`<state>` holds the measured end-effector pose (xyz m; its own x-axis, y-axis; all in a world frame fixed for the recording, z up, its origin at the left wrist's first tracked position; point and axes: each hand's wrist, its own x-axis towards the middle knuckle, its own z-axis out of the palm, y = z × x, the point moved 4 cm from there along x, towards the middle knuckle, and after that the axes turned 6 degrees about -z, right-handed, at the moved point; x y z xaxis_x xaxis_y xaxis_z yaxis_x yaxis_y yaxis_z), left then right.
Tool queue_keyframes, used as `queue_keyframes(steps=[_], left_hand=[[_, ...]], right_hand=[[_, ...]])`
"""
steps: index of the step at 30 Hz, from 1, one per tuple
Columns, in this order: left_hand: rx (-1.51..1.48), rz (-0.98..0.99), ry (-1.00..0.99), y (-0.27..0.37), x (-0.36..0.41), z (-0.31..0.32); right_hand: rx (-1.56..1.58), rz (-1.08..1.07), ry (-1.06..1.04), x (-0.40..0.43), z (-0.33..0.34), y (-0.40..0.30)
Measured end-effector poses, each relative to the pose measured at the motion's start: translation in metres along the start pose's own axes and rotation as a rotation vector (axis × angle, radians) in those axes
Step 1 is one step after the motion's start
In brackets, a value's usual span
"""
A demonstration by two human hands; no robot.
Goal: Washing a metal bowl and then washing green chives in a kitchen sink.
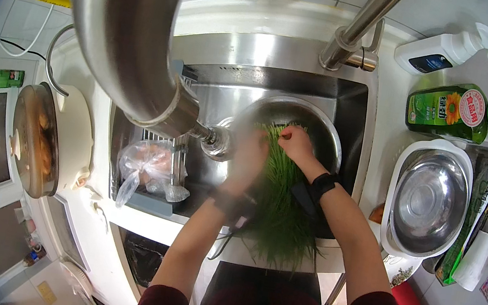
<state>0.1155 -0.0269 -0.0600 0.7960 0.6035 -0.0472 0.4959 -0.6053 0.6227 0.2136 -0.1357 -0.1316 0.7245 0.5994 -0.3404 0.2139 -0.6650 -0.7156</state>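
Observation:
A bunch of long green leafy stalks, like Chinese chives (284, 183), lies across a round stainless steel basin (331, 130) in the sink (217, 82), its leafy ends over the front rim. At the stalks' upper ends is my right hand (295, 144), fingers curled and pinched on them, a black band at the wrist. My left hand (251, 151) is by the left side of the bunch; a blurred patch of the view covers it, so its fingers cannot be made out. The steel faucet spout (123, 37) looms large at the left, with its spray end (216, 143) beside my left hand.
A rack in the sink's left part holds a tied clear plastic bag (147, 158). The faucet base (336, 52) stands behind the sink. At the right are a green pump bottle (447, 110), a white spray bottle (442, 52) and a metal bowl (430, 201). A lidded cooker (70, 144) is at the left.

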Motion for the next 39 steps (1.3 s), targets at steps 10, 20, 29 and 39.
queue_keyframes(steps=[10, 20, 29, 39], left_hand=[[-0.038, 0.159, -0.035, 0.004, 0.008, 0.003], [-0.192, 0.074, -0.252, -0.006, 0.013, 0.028], [-0.062, 0.152, -0.295, -0.003, 0.019, 0.019], [0.165, 0.239, -0.233, -0.008, 0.022, 0.015]], right_hand=[[0.428, -0.088, 0.064, -0.020, -0.010, -0.013], [0.476, -0.051, 0.060, -0.013, 0.001, 0.010], [0.369, -0.137, -0.126, -0.019, 0.000, -0.005], [0.221, -0.233, -0.008, -0.021, -0.010, -0.022]])
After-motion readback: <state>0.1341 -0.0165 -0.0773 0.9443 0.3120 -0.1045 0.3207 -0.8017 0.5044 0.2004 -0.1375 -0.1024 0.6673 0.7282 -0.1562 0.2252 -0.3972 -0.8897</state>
